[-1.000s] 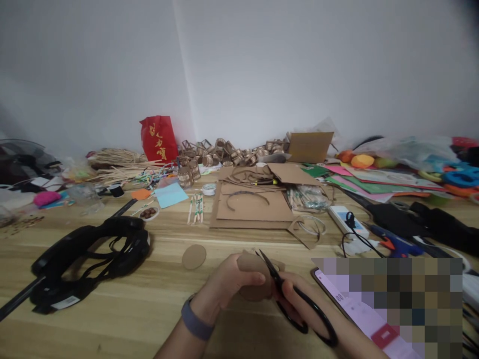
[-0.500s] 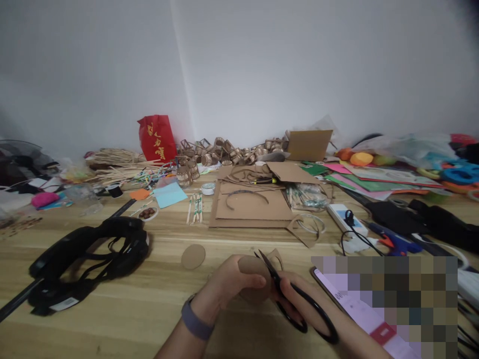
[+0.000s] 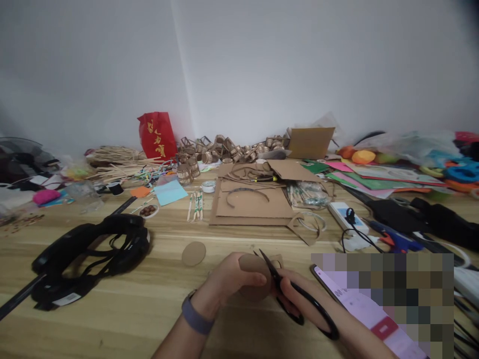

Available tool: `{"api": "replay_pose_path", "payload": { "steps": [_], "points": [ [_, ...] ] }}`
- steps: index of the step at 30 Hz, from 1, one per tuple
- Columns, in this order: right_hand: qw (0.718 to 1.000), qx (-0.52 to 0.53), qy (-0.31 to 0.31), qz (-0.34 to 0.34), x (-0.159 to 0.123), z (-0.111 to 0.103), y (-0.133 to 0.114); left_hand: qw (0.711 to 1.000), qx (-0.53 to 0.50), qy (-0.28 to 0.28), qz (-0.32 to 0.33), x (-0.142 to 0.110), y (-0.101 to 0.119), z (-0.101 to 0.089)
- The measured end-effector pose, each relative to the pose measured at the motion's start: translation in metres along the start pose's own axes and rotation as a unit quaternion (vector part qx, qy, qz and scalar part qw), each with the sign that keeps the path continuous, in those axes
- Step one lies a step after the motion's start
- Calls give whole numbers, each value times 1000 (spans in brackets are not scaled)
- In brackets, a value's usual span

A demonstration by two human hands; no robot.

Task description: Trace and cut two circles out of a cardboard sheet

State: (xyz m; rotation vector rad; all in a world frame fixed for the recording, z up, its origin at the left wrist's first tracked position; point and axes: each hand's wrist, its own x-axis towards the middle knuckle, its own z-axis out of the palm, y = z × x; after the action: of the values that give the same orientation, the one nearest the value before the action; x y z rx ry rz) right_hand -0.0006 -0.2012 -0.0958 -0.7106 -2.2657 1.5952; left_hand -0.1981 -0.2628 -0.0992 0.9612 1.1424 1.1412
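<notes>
My left hand (image 3: 234,275) pinches a round cardboard disc (image 3: 256,264), thumb across its face. A purple band circles that wrist. In my right hand (image 3: 294,289) is a pair of black-handled scissors (image 3: 313,304), the blades pointing up and away, slightly parted, beside the right edge of the disc. My fingers partly hide the handles. A second cardboard disc (image 3: 193,254) lies flat on the wooden table to the left of my hands. A cardboard offcut (image 3: 277,261) shows just behind the scissors.
Cardboard sheets (image 3: 254,209) lie ahead, a curved strip on top. At left is a black strapped headset (image 3: 90,259). A phone (image 3: 359,304), power strip (image 3: 348,219) and blue glue gun (image 3: 400,237) sit at right. Behind stand a red bag (image 3: 157,134) and small stick-built pieces (image 3: 228,149).
The disc in my left hand has turned a little and more of its face shows. The scissors stay beside its edge, almost unmoved. The view has shifted slightly.
</notes>
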Motion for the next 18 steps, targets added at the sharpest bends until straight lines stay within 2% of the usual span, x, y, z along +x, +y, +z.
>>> {"api": "replay_pose_path", "payload": {
  "steps": [6, 15, 18],
  "points": [
    [999, 22, -6, 32, 1, 3, 2, 1000, -2, -22, 4, 1, -3, -1],
    [1000, 2, 9, 28, 2, 4, 0, 1000, 0, 2, -9, -1, -1, 1],
    [999, 10, 5, 34, 1, 4, -1, 1000, -10, -7, -5, -1, 0, 1]
  ]
}}
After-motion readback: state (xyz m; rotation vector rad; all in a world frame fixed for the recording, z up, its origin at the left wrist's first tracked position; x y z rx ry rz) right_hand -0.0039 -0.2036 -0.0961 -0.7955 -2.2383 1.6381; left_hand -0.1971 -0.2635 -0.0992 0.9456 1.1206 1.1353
